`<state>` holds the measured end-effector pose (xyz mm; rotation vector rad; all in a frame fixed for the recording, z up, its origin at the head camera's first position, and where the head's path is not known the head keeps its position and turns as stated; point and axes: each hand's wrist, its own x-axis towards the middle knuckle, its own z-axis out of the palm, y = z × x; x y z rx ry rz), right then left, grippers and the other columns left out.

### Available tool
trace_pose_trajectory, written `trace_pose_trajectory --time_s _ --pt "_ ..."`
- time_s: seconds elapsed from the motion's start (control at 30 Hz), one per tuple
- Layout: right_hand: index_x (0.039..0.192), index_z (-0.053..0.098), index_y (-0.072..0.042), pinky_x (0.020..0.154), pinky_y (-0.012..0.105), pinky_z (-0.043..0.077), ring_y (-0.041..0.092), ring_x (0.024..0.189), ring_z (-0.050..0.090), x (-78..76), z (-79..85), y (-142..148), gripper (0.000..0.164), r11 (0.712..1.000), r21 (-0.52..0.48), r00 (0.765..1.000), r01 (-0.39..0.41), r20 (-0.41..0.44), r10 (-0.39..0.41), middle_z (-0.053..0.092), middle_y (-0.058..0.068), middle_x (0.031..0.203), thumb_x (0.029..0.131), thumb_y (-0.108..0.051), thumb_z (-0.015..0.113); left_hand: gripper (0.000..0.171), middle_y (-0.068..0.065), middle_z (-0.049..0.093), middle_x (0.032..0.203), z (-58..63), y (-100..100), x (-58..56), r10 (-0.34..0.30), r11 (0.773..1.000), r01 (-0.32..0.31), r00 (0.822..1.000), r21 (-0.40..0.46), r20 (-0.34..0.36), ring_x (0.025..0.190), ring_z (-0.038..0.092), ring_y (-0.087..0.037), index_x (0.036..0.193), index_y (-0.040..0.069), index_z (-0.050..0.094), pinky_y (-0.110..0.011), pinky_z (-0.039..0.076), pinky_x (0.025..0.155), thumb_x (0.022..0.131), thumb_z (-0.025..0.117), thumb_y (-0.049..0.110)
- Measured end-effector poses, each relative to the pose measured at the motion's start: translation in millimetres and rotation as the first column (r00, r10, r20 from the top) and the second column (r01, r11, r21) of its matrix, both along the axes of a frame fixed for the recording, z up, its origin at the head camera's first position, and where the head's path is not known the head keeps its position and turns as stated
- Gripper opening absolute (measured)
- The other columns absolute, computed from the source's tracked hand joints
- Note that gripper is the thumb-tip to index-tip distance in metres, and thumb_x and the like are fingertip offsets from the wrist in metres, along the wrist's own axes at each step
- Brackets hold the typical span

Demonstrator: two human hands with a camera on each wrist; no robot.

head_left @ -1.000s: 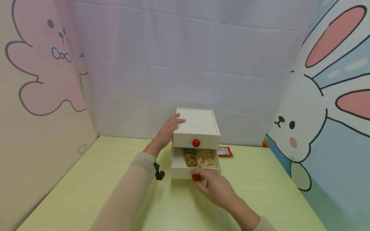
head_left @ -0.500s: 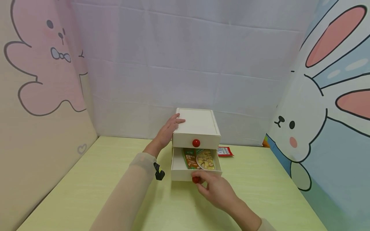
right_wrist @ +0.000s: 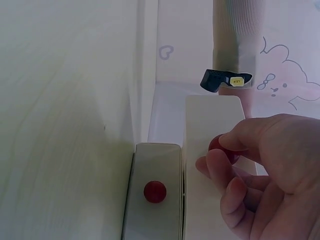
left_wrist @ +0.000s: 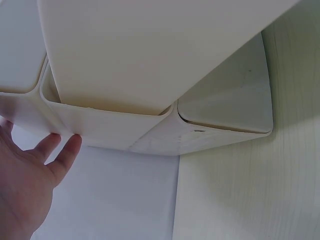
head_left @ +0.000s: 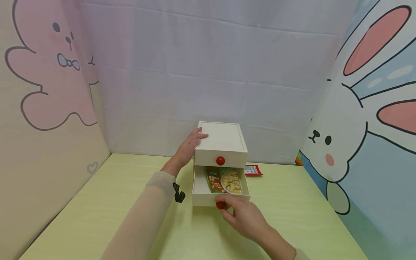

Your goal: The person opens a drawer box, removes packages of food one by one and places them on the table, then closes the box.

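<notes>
A small white drawer cabinet stands at the back of the table. Against its left side and top edge rests my left hand, the fingers fairly straight; the left wrist view shows the fingertips on the side wall. My right hand pinches the red knob of the middle drawer, which is pulled out. In that drawer lies a green and brown food packet with a picture of a dish. The upper drawer is closed and has its own red knob.
Below the pulled-out drawer, a closed lower drawer with a red knob shows in the right wrist view. A red and white packet lies right of the cabinet. A white cloth hangs behind; printed panels flank the pale table.
The middle drawer has slid farther out toward me, with my right hand moving back on its knob. More of the food packet shows. My left hand has stayed in place.
</notes>
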<state>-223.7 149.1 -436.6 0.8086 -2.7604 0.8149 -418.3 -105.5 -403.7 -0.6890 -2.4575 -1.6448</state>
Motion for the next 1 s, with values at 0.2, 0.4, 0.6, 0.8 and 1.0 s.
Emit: trace_pose_trajectory --time_s 0.2,0.4,0.6,0.8,1.0 --pt "0.122 0.077 -0.021 0.065 0.019 0.052 0.004 0.093 0.071 2.8 0.3 -0.2 0.024 1.000 0.004 1.000 0.000 0.002 0.000 0.080 -0.009 0.110 0.100 -0.012 0.077 0.056 0.008 0.017 0.185 0.2 -0.4 -0.1 -0.002 1.000 0.002 1.000 0.000 0.007 0.174 0.010 -0.027 0.159 0.019 0.058 -0.069 0.014 0.136 0.116 0.030 0.041" --pt "0.123 0.077 -0.021 0.065 0.019 0.052 0.003 0.092 0.070 5.6 1.4 1.0 0.024 1.000 0.006 1.000 -0.007 0.017 0.006 0.081 -0.008 0.110 0.101 -0.012 0.076 0.056 0.008 0.016 0.185 0.0 -0.3 0.2 -0.009 1.000 0.009 1.000 0.017 0.010 0.174 0.009 -0.028 0.159 0.019 0.057 -0.069 0.014 0.136 0.116 0.029 0.041" --pt "0.123 0.077 -0.021 0.065 0.019 0.052 0.002 0.091 0.069 8.0 1.7 1.3 0.024 1.000 0.011 1.000 -0.013 0.016 0.013 0.081 -0.008 0.111 0.101 -0.011 0.076 0.056 0.007 0.017 0.185 -0.3 -0.6 0.4 -0.006 1.000 0.006 1.000 0.010 0.004 0.174 0.009 -0.028 0.159 0.018 0.057 -0.069 0.015 0.136 0.116 0.030 0.040" --pt "0.121 0.077 -0.021 0.066 0.019 0.053 0.002 0.092 0.070 10.5 0.9 2.0 0.024 1.000 0.018 1.000 -0.019 -0.007 0.019 0.081 -0.008 0.110 0.100 -0.011 0.077 0.056 0.006 0.016 0.186 -0.2 -0.8 0.7 -0.012 1.000 0.012 1.000 0.012 -0.006 0.174 0.009 -0.028 0.160 0.016 0.057 -0.068 0.014 0.136 0.117 0.029 0.039" --pt "0.120 0.077 -0.022 0.066 0.019 0.053 0.002 0.092 0.071 12.9 1.2 3.3 0.023 1.000 0.021 0.999 -0.022 -0.024 0.022 0.081 -0.009 0.109 0.100 -0.011 0.077 0.055 0.005 0.017 0.185 0.8 -0.2 2.2 -0.010 1.000 0.010 1.000 0.012 -0.004 0.174 0.009 -0.028 0.159 0.016 0.057 -0.067 0.014 0.136 0.117 0.030 0.039"
